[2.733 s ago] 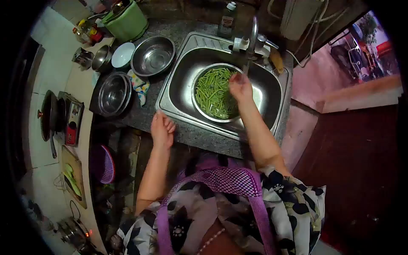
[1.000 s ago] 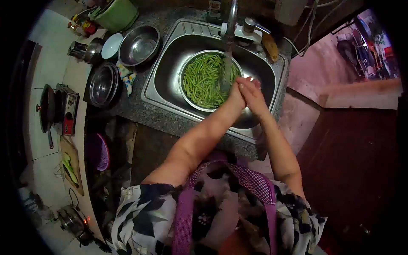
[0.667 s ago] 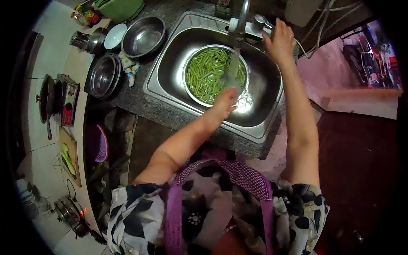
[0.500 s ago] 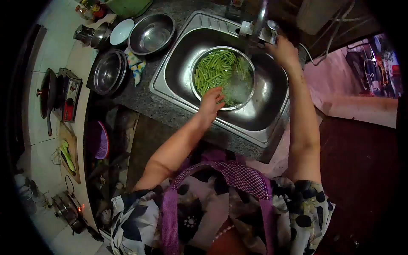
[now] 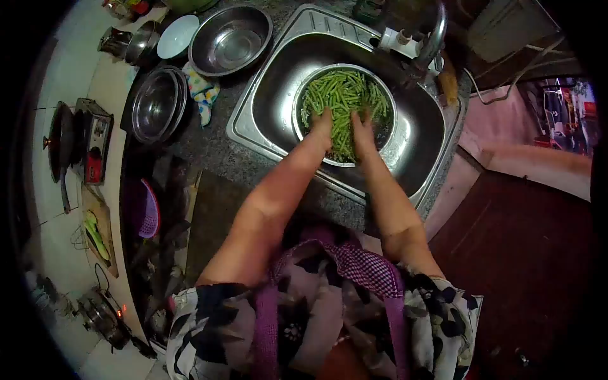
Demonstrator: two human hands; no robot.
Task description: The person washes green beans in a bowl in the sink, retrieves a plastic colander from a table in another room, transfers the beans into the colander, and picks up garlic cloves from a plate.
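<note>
A round metal bowl (image 5: 296, 109) stands in the steel sink (image 5: 265, 85), full of cut green beans (image 5: 341, 88). My left hand (image 5: 322, 131) reaches over the near side of the bowl into the beans. Close beside it on the right, my right hand (image 5: 363, 134) is also down among the beans. The fingers of both hands are mostly hidden by beans, so their grip does not show. Over the sink's back right corner curves the faucet (image 5: 437, 39), and no stream from it can be made out.
Left of the sink are a large metal bowl (image 5: 231, 41), a white bowl (image 5: 178, 37), stacked metal bowls (image 5: 156, 106) and a patterned cloth (image 5: 203, 96). A wok (image 5: 61, 136) and a cutting board (image 5: 100, 221) with a green vegetable lie further left. A brown-handled brush-like object (image 5: 449, 85) is beside the faucet.
My right hand has left the faucet and gone into the bowl. My left hand has moved deeper into the beans. The splashing water has stopped, and the view has shifted slightly.
</note>
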